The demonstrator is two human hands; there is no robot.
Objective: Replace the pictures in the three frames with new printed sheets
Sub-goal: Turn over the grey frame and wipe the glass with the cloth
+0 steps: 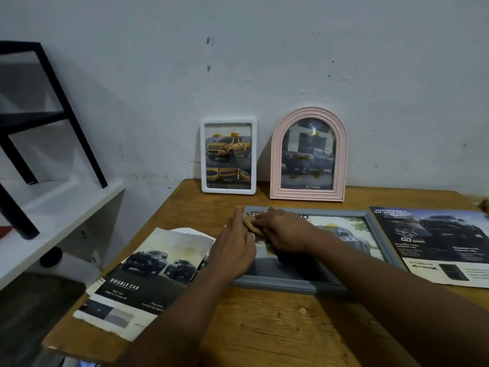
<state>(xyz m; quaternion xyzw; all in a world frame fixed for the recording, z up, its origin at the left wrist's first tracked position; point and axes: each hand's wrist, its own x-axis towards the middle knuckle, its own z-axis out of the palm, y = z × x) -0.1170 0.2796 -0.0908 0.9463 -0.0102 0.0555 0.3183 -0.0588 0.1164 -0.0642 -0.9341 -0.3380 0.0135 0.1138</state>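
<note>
Under both hands grey frame point(277, 283) lies flat; left hand point(235, 247) pressed flat, fingers straight; right hand point(283, 231) beside it grips tan lump point(250, 225).

Dim indoor light, soft blur, wide-angle edge bending.

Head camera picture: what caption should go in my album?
Left hand and right hand rest on the grey frame lying flat on the table, white frame and pink frame standing behind.

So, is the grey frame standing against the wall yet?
No, the grey frame lies flat on the table, under the left hand and right hand.
</note>
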